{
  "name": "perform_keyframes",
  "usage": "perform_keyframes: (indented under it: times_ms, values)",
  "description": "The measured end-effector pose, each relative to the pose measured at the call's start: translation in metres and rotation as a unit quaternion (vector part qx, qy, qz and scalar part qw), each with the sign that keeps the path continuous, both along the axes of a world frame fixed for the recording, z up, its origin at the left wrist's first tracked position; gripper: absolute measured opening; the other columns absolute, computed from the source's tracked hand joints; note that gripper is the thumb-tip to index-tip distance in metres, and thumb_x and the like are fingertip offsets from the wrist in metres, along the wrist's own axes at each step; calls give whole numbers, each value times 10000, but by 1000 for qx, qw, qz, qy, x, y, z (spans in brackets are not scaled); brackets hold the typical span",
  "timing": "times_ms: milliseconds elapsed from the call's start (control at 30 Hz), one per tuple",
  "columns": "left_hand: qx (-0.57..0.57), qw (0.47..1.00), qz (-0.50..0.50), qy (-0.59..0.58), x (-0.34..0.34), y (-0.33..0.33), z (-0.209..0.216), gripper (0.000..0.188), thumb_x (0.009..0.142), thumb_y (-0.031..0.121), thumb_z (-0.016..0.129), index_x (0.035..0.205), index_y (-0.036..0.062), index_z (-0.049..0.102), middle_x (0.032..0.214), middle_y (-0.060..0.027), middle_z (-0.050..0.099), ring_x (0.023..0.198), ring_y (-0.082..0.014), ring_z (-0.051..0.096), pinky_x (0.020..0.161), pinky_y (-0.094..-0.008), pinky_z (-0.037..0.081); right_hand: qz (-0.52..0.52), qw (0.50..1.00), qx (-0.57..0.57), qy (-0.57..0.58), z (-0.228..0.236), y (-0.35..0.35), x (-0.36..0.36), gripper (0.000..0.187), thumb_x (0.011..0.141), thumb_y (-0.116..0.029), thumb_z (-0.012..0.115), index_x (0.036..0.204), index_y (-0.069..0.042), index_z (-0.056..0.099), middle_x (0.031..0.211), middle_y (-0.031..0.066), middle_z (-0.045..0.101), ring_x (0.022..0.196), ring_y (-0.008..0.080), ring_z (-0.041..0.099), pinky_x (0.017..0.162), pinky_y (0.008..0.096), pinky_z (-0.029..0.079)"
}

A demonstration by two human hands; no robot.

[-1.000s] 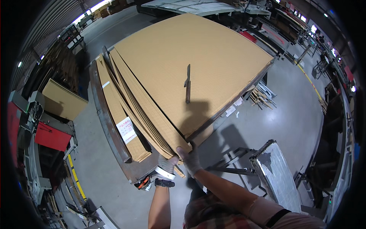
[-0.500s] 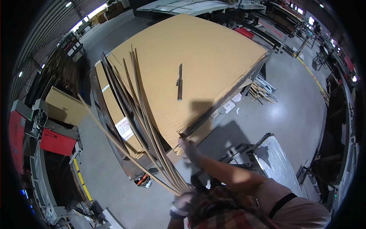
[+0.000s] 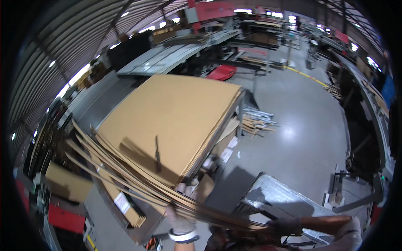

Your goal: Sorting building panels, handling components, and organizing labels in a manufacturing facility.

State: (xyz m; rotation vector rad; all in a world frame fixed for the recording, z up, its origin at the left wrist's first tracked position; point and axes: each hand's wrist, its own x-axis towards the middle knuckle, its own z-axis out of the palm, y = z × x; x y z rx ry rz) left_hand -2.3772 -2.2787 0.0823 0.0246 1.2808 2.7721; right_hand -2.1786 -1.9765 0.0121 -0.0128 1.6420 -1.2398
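Observation:
A bundle of long, thin cardboard strips [image 3: 138,180] runs from the far left across the near corner of the table towards my right side, bowed and slightly fanned at its far end. My left hand [image 3: 181,221], gloved and with a white band at the wrist, is closed around the bundle, thumb on the near side and fingertips beyond it. At the strips' right end my right hand [image 3: 287,228] is closed on them, dark and blurred. Beyond the strips, a knife [image 3: 157,154] with a dark handle lies on the stack of large cardboard sheets [image 3: 176,113].
A narrower cardboard stack [image 3: 106,190] with a white label lies left of the sheets. A metal-topped cart [image 3: 276,192] stands at my right. Offcuts [image 3: 255,123] lie on the floor beyond the table. A long grey table [image 3: 155,58] stands behind, near a red object [image 3: 222,72].
The strips have swung from pointing away to lying crosswise. My right hand has left the sheet edge for their near end, and my left hand now grips further along. The view has tilted up.

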Motion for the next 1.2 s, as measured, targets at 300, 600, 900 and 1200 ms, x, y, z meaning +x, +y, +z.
perform_keyframes:
  times_ms: [300,600,900,1200]
  values:
    - [166,846,-453,-229,-86,357,13,213,810,86,623,988,13,532,833,-63,552,797,-186,548,727,-325,464,-554,776,283,102,55,25,123,490,760,-92,653,1208,-43,460,938,143,578,740,256,564,596,353,469]
    - [-8,811,-580,-71,-142,416,-70,589,970,295,374,1436,26,137,1469,-168,221,1339,-281,245,1101,-383,177,-319,526,728,302,98,262,-234,869,681,-419,707,1327,-9,295,1270,163,420,1191,321,405,981,417,344]
    - [-480,613,-548,306,-153,134,-194,786,813,489,572,1371,23,272,1325,-234,341,1227,-358,313,999,-406,287,6,902,396,173,-181,109,-135,391,921,-298,436,1257,-105,484,1112,172,605,1031,262,585,850,344,461]
    - [-417,586,-673,173,-228,171,-233,765,802,428,637,1356,13,311,1238,-221,491,1110,-343,503,922,-398,417,-187,934,281,116,-194,111,-177,489,885,-322,494,1305,-76,447,1209,132,572,1101,240,545,932,328,411]
